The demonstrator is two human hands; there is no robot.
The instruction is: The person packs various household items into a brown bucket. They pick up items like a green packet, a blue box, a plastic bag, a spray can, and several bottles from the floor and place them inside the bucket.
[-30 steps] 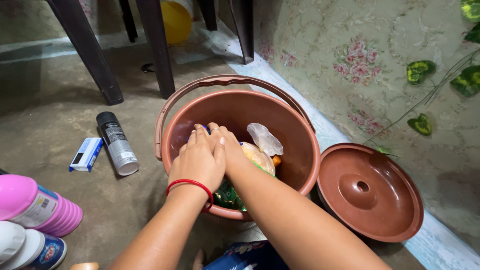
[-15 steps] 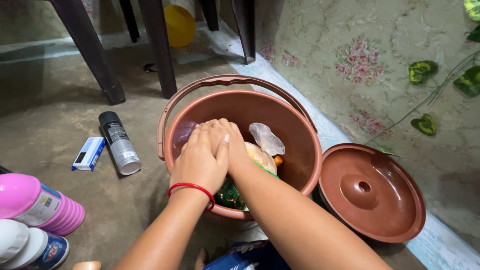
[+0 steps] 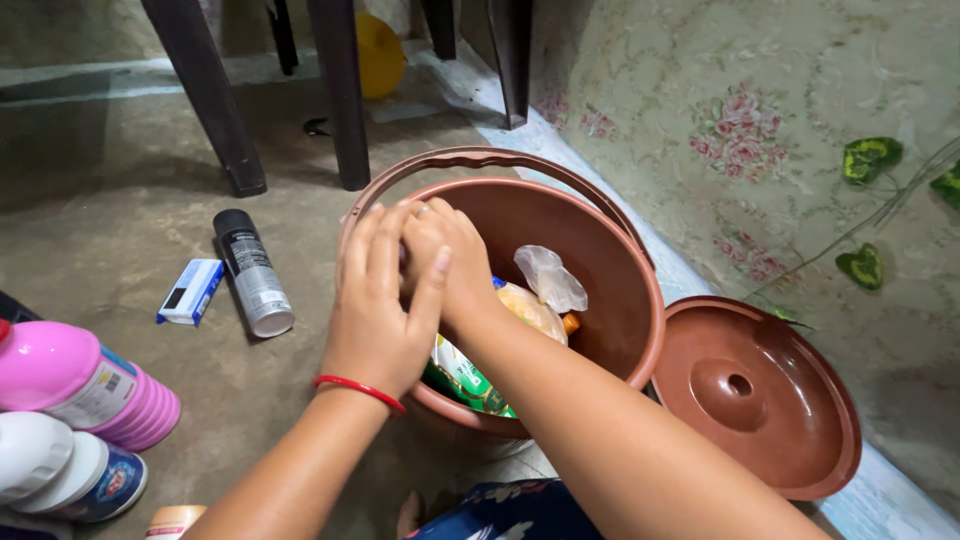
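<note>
Where fingers overlap, both hands [image 3: 415, 285] above bucket rim [image 3: 640, 350], grip unclear.

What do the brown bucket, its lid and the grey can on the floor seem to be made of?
The bucket and its lid look like moulded plastic: uniform reddish brown, smooth, a soft sheen, and a thin flat handle. The spray can is probably metal, judging by its silvery body; its black cap looks like plastic.
</note>
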